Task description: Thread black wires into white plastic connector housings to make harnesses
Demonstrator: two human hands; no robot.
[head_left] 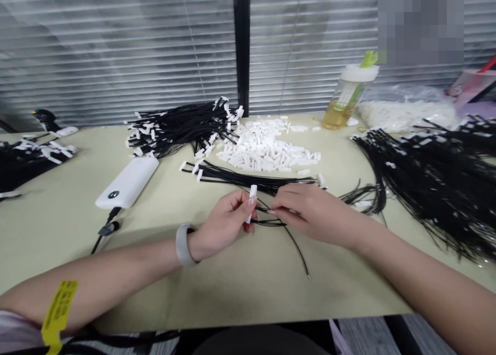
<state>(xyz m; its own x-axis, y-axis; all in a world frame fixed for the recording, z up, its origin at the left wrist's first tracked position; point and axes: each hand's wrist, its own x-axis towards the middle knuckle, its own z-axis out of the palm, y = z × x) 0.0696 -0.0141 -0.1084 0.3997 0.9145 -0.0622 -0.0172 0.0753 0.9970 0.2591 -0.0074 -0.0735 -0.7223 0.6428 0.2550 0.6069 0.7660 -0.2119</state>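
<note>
My left hand (232, 214) pinches a white plastic connector (252, 194) upright between thumb and fingers. Thin black wires run from the connector towards my right hand (300, 207), whose fingers are closed on a black wire (264, 209) just beside it. One loose wire (298, 249) hangs down across the table from between the hands, with a small metal tip at its end. Right behind the hands lies a bundle of black wires (232, 178) with white connectors at the left end. Beyond that is a heap of loose white connectors (267, 148).
A pile of finished-looking wires (182, 122) lies at the back. Many black wires (430, 184) cover the right side, and more wires (23, 158) lie at left. A white power bank (129, 182), a bottle (344, 99) and a clear plastic bag (406, 109) stand on the table (155, 303).
</note>
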